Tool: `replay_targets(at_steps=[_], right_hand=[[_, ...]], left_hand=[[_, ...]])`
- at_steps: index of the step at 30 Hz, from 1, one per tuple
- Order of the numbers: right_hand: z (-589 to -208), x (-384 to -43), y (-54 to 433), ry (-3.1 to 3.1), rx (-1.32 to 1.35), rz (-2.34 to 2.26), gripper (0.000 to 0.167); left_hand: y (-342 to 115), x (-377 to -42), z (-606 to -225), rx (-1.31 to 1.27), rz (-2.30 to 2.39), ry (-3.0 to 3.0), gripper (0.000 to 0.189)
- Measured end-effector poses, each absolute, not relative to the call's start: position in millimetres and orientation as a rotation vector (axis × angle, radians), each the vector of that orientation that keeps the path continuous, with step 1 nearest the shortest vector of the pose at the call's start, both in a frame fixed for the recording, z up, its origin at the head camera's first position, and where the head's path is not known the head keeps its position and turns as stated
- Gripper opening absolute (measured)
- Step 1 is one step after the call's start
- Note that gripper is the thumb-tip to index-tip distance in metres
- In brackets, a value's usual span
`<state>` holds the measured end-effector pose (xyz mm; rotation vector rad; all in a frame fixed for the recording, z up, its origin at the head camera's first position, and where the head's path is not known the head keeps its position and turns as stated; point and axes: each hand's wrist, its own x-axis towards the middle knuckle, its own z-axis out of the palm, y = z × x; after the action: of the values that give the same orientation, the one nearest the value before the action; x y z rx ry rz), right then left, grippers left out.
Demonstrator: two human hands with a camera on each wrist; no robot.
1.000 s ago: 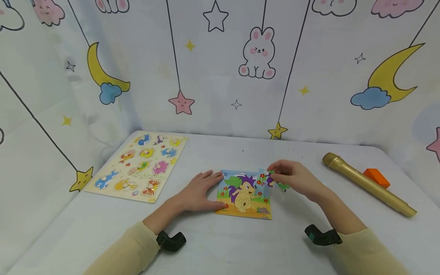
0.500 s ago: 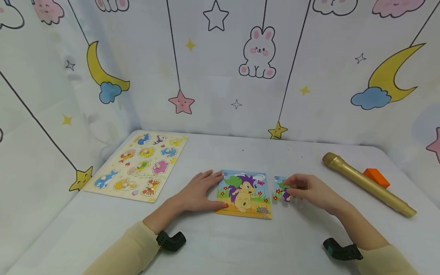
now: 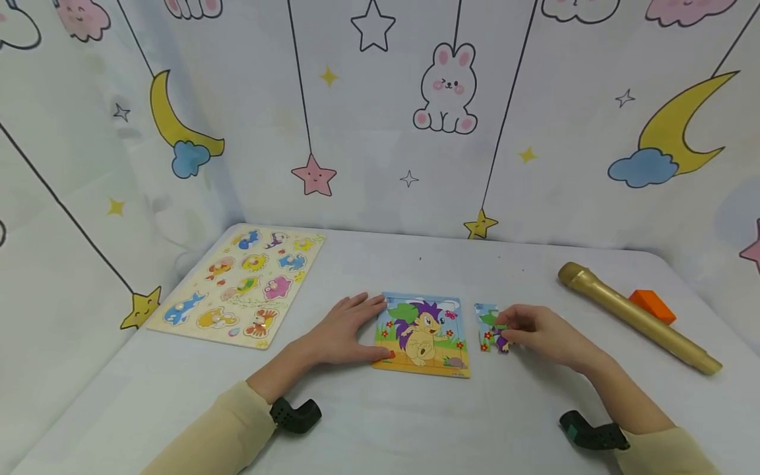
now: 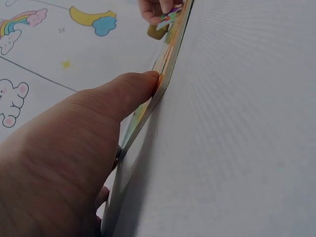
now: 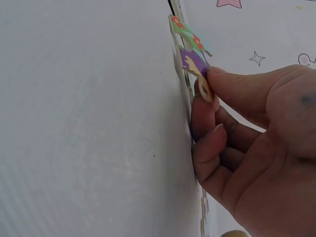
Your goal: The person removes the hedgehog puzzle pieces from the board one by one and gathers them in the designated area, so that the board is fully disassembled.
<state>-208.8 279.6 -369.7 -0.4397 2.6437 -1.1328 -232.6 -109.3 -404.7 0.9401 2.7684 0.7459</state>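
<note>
A square jigsaw puzzle point(image 3: 421, 375) with a purple-haired hedgehog lies flat mid-table. My left hand point(image 3: 344, 332) rests along its left side, thumb on the lower corner and fingers stretched toward the upper one. In the left wrist view the thumb point(image 4: 133, 91) presses the board's edge. Right of the puzzle, my right hand point(image 3: 543, 336) pinches a purple puzzle piece point(image 5: 193, 63) between thumb and forefinger. A green piece with red flowers point(image 5: 190, 37) shows right beside it. Whether these two are joined I cannot tell; the hand hides part of them.
A cream board with sea-animal shapes point(image 3: 237, 290) lies at the left. On the right are a gold microphone-shaped stick point(image 3: 638, 320) and an orange block point(image 3: 652, 306). A white patterned cloth point(image 3: 368, 119) hangs behind the table.
My right hand has moved right from the puzzle's upper right edge with the pieces, lowering them to the table beside it, then shifted slightly further right. The left hand has stayed put.
</note>
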Motion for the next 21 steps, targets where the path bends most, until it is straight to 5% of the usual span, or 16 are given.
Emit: replay_targets(at_steps=[21], right_hand=[[-370.7, -204.2, 277.0, 2.729, -0.516, -1.015, 0.024]], left_hand=[[-109.2, -232.1, -403.7, 0.925, 0.753, 2.762, 0.091]])
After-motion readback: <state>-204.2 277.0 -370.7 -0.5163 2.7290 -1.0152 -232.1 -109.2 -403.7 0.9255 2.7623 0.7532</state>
